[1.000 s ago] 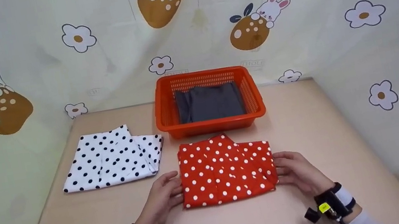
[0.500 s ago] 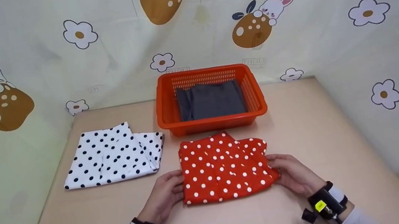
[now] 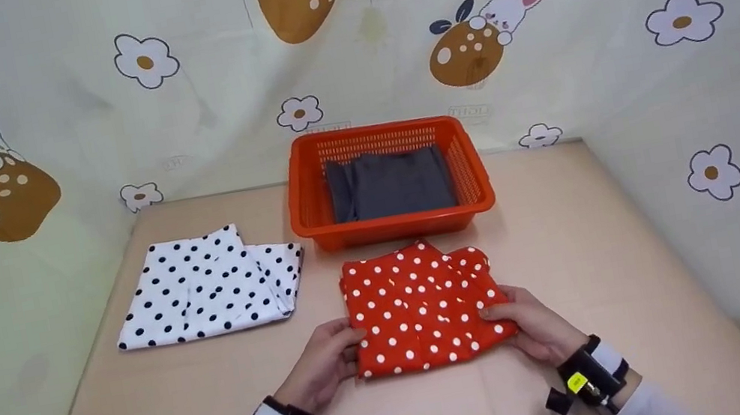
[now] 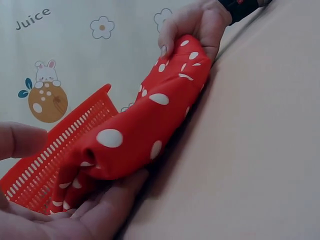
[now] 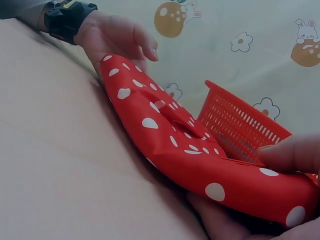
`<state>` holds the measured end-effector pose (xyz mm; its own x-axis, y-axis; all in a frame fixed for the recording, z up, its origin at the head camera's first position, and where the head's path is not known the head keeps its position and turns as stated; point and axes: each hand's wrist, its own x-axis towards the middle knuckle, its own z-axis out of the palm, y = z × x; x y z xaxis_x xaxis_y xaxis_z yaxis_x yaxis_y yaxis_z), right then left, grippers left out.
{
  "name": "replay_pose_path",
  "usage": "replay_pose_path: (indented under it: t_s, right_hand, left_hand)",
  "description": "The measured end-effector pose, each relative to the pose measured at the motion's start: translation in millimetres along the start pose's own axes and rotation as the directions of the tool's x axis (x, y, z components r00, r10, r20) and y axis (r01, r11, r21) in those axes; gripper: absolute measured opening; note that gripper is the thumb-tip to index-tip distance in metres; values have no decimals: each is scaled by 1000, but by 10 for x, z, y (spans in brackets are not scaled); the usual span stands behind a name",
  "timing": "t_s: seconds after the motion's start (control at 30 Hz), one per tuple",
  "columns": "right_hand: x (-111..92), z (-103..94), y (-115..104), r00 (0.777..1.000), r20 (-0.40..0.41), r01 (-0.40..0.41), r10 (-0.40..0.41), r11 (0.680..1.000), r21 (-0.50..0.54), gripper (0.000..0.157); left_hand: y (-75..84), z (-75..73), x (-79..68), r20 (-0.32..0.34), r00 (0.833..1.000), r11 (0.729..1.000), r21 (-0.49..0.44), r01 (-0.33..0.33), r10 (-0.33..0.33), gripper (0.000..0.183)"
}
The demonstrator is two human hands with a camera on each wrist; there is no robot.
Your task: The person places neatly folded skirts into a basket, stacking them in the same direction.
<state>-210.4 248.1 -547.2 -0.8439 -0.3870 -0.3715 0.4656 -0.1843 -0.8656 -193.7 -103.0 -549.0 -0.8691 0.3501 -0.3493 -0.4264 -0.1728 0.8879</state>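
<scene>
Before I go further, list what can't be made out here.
Head view: underside of the red dotted cloth, hidden by its upper layers.
Head view: bottom of the basket, mostly covered by the gray cloth.
Left wrist view: part of the left hand, cut off by the frame edge.
Right wrist view: part of the right hand, cut off by the frame edge.

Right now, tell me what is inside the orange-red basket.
Inside the basket lies a folded dark grey cloth. The basket's front wall hides the lower near part, and whatever lies beneath the cloth is covered and cannot be seen.
</scene>
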Motion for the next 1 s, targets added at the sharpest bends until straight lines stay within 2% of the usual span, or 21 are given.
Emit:
replay_pose_path:
  t_s: [0.13, 0.23, 0.4, 0.67, 1.0]
  right_hand:
    - [17, 53, 19, 1000, -9, 5, -5, 1000, -31, 68]
    - [33, 119, 55, 1000, -18, 13, -14, 997, -79, 71]
    - [23, 157, 95, 996, -84, 22, -33, 991, -129, 74]
    - [12, 156, 120, 979, -188, 60, -83, 991, -122, 69]
    - [1, 141, 127, 978, -188, 65, -86, 991, -114, 69]
  left_hand:
    - [-57, 157, 44, 6, 1000, 999, 16, -28, 27, 70]
    - [-124, 210, 67, -12, 997, 997, 20, -71, 71, 77]
    - [-180, 187, 74, -35, 995, 996, 16, -90, 90, 78]
    - [-168, 184, 65, -62, 995, 997, 26, -74, 75, 78]
    - [-164, 164, 41, -40, 994, 994, 45, -103, 105, 77]
